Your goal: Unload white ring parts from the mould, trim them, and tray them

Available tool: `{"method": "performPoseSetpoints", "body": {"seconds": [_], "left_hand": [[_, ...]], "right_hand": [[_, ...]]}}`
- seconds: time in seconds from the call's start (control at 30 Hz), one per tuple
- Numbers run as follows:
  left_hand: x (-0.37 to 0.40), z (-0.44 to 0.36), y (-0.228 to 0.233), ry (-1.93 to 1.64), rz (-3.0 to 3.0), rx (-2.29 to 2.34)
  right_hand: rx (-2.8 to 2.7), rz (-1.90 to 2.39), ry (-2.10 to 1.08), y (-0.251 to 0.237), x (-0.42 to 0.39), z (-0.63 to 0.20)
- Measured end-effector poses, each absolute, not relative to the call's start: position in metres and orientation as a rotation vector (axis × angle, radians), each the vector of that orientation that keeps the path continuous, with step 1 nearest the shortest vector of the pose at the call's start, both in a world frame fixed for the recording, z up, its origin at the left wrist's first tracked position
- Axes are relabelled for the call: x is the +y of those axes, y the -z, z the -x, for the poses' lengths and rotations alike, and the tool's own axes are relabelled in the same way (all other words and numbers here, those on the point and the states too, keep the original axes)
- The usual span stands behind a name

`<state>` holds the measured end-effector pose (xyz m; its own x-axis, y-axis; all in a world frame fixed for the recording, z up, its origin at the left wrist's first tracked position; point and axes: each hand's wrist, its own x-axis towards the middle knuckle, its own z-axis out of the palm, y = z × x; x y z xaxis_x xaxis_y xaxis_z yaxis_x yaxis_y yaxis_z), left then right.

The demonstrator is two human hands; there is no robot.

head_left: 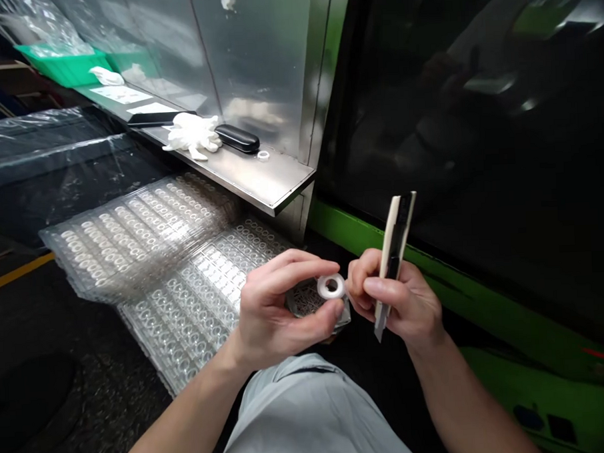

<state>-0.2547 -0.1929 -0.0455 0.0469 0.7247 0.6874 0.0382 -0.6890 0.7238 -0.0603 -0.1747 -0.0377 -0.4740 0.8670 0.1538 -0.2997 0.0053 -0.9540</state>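
Note:
My left hand [280, 304] pinches a small white plastic ring [331, 286] between thumb and forefinger, its hole turned toward me. Close beside it, my right hand [397, 292] is wrapped round a utility knife [394, 236] with a pale and black handle. The knife stands nearly upright, its blade [381, 322] sticking out below the fist. Fingertips of the right hand come very near the ring; whether they touch it I cannot tell. Behind the left hand, partly hidden, is a container [310, 299] of small thin pieces.
Clear plastic trays [194, 284] with rows of round pockets lie at left, some filled with white rings. A steel ledge [275, 184] carries white gloves [192, 134], a black case [238, 138] and another ring [263, 155]. A green machine [342, 228] with a dark panel stands at right.

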Motion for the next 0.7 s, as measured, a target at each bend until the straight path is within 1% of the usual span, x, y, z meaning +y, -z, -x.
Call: {"method": "performPoseSetpoints", "body": {"seconds": [0.33, 0.7], "left_hand": [[-0.183, 0.257, 0.048, -1.742, -1.654, 0.720], [-0.168, 0.264, 0.063, -1.880, -1.575, 0.574]], "right_hand": [[-1.386, 0.652, -1.625, 0.036, -0.169, 0.070], [-1.434, 0.682, -1.567, 0.029, -0.158, 0.084]]}}
